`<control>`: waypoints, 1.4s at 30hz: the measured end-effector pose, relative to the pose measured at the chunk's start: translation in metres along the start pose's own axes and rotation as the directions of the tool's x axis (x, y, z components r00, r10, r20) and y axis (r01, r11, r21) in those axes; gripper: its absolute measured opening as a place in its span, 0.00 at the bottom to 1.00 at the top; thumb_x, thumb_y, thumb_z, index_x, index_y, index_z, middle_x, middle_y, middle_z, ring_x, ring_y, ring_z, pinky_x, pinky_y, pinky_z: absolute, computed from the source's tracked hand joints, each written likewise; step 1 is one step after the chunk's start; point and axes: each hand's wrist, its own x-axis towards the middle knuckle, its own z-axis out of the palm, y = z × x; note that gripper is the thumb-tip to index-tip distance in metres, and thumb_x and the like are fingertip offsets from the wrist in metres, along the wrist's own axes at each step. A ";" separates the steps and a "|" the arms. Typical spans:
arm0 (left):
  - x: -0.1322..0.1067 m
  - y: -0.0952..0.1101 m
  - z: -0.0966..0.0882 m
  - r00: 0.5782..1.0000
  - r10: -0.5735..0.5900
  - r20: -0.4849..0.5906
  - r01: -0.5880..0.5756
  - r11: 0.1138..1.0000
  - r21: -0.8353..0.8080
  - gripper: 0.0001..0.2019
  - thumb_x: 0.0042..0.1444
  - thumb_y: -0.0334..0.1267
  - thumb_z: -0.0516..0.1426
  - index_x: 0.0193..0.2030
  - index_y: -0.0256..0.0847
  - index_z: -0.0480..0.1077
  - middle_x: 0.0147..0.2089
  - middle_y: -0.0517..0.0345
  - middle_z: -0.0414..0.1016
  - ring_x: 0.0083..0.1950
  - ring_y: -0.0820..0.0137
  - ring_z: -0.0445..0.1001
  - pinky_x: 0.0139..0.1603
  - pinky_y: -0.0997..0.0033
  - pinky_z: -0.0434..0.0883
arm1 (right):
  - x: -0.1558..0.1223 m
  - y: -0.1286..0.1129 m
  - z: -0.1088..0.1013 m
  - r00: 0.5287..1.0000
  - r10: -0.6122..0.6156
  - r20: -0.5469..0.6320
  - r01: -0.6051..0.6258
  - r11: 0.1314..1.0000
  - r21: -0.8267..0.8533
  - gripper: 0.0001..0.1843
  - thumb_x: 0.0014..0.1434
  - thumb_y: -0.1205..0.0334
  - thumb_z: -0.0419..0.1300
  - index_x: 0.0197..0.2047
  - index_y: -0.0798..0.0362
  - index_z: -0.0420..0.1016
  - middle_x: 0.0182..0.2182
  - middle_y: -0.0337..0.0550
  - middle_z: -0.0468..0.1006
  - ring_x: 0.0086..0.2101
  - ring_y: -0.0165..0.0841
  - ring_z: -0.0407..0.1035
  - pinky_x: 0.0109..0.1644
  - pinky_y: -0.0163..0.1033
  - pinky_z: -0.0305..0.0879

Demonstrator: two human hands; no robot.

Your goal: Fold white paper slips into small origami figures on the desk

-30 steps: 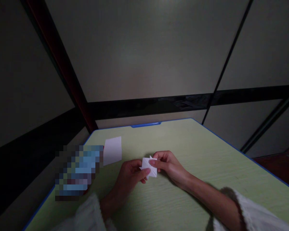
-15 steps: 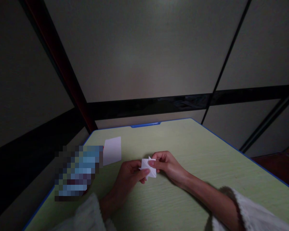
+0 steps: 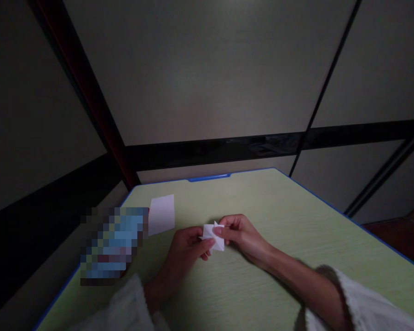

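Observation:
A small folded white paper piece with pointed corners is held just above the green table. My left hand pinches its left side with curled fingers. My right hand pinches its right side, thumb on top. Both wrists come out of white fuzzy sleeves at the bottom of the view. A flat white paper square lies on the table to the left of my hands.
A blurred-out blue and dark object sits at the table's left edge beside the paper square. The table has a blue rim and stands against a pale wall with dark bars. The room is dim.
The folded paper has been pressed slightly flatter and lower between my fingers. My hands stay in nearly the same place.

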 end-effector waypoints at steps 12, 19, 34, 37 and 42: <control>0.000 0.004 0.001 0.992 -0.022 -0.121 0.020 1.000 -0.022 0.07 0.37 0.35 0.58 0.20 0.33 0.68 0.12 0.64 0.64 0.15 0.80 0.60 0.16 0.80 0.60 | -0.002 -0.007 0.002 0.991 -0.089 -0.101 0.095 0.994 0.052 0.09 0.37 0.61 0.63 0.19 0.59 0.70 0.12 0.32 0.63 0.16 0.20 0.52 0.21 0.30 0.43; 0.001 0.005 0.002 0.989 -0.079 -0.124 0.058 0.985 -0.161 0.12 0.37 0.35 0.59 0.30 0.34 0.65 0.23 0.62 0.67 0.20 0.78 0.64 0.14 0.81 0.62 | -0.001 -0.009 -0.001 0.929 -0.335 -0.160 0.327 0.942 -0.078 0.05 0.38 0.64 0.63 0.19 0.56 0.71 0.20 0.36 0.65 0.21 0.23 0.56 0.23 0.31 0.49; 0.001 0.003 -0.002 0.990 -0.066 -0.127 0.016 0.933 -0.358 0.07 0.43 0.35 0.54 0.31 0.36 0.63 0.26 0.59 0.70 0.24 0.75 0.69 0.17 0.81 0.64 | -0.005 -0.010 -0.006 0.772 -0.630 -0.086 0.509 0.694 -0.510 0.03 0.45 0.66 0.58 0.23 0.55 0.72 0.23 0.40 0.66 0.25 0.27 0.60 0.25 0.33 0.56; 0.000 0.003 -0.001 0.986 -0.139 -0.093 0.083 0.890 -0.449 0.07 0.46 0.37 0.51 0.33 0.36 0.63 0.25 0.58 0.73 0.27 0.71 0.73 0.24 0.76 0.67 | -0.010 -0.009 -0.010 0.662 -0.714 0.228 0.609 0.335 -0.719 0.06 0.49 0.67 0.54 0.27 0.54 0.72 0.26 0.42 0.67 0.27 0.27 0.61 0.28 0.33 0.56; -0.001 0.003 0.001 0.986 -0.159 -0.048 0.122 0.890 -0.439 0.09 0.43 0.34 0.55 0.34 0.37 0.62 0.25 0.58 0.74 0.26 0.70 0.74 0.29 0.73 0.69 | -0.012 -0.010 -0.017 0.529 -0.642 0.555 0.627 -0.145 -0.766 0.08 0.51 0.68 0.51 0.26 0.55 0.71 0.28 0.43 0.69 0.26 0.26 0.59 0.28 0.33 0.53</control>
